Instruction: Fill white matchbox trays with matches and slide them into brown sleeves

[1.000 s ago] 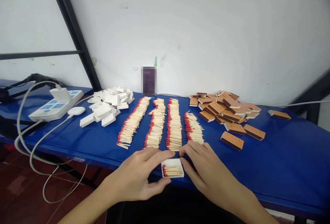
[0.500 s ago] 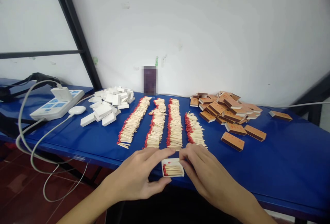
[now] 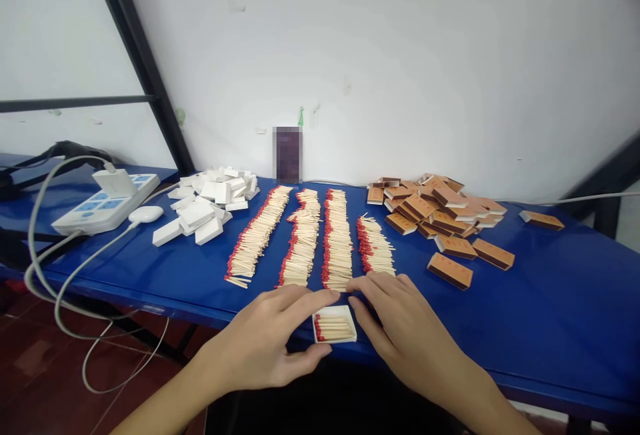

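A small white matchbox tray (image 3: pixel 335 341), partly filled with red-headed matches (image 3: pixel 336 327), lies at the table's front edge. My left hand (image 3: pixel 270 338) steadies it from the left, index finger along the far side and thumb at the near side. On the tray's right, my right hand (image 3: pixel 400 318) is open, thumb and index finger apart and nothing seen between them. Its fingertips hover by the near ends of the third match row (image 3: pixel 337 241) and the shorter fourth row (image 3: pixel 376 248). Two more rows of matches (image 3: pixel 260 235) lie farther left.
White trays (image 3: pixel 210 198) are heaped at the back left, orange matchbox sleeves (image 3: pixel 435 205) at the back right. A power strip (image 3: pixel 107 208) with looping white cables (image 3: pixel 37 241) occupies the left side. Behind the blue table (image 3: pixel 540 308) stands a white wall, with a blurred dark panel (image 3: pixel 287 155).
My right fingers have let go of the match they held over the tray and spread apart, moving slightly away. The matches in the tray lie more evenly. My left hand stays in place.
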The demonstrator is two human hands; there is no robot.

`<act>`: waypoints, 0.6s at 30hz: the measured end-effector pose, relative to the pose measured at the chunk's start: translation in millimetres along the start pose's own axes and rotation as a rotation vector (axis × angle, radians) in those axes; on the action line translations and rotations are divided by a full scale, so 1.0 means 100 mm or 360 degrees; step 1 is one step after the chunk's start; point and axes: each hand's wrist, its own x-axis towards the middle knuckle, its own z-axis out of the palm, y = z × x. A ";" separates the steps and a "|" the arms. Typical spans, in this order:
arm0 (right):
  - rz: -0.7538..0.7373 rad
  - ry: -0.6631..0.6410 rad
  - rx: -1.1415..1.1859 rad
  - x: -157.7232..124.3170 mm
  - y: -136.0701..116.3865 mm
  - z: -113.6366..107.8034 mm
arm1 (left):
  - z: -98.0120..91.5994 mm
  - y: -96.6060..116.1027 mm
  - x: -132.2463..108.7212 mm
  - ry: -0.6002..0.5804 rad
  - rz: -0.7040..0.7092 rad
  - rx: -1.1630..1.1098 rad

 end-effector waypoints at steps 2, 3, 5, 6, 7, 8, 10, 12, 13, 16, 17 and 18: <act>0.0003 0.0000 0.0001 -0.01 0.00 0.00 | 0.00 0.00 0.00 -0.0003 -0.0001 -0.0002; 0.0003 -0.0003 0.0008 -0.01 0.00 0.00 | -0.01 0.00 0.00 -0.0002 0.0000 -0.0001; 0.0009 -0.0013 0.0024 -0.02 0.00 0.00 | -0.01 0.00 0.00 0.0009 0.0003 0.0007; 0.0012 -0.0026 0.0034 -0.02 -0.01 0.00 | -0.01 0.01 0.00 0.0013 0.0004 0.0012; 0.0018 -0.0043 0.0046 -0.01 -0.01 -0.01 | -0.01 0.01 0.01 0.0015 0.0007 0.0012; 0.0025 -0.0060 0.0056 -0.01 -0.01 -0.01 | -0.01 0.01 0.01 0.0016 0.0010 0.0010; 0.0029 -0.0091 0.0069 0.00 -0.01 -0.02 | -0.01 0.01 0.01 0.0019 0.0018 0.0000; 0.0018 -0.0102 0.0057 0.00 -0.01 -0.03 | -0.01 0.01 0.00 0.0019 0.0020 -0.0001; 0.0000 -0.0100 0.0040 0.01 -0.01 -0.03 | -0.01 0.01 0.00 0.0020 0.0019 0.0003; -0.0061 -0.0020 -0.0006 0.01 -0.01 -0.04 | -0.01 0.00 0.01 0.0024 0.0022 0.0004; -0.0068 0.0033 -0.0009 0.01 -0.02 -0.04 | 0.00 0.00 0.01 0.0026 0.0020 0.0003; -0.0069 0.0088 0.0006 0.01 -0.02 -0.05 | 0.00 0.00 0.01 0.0027 0.0017 0.0003</act>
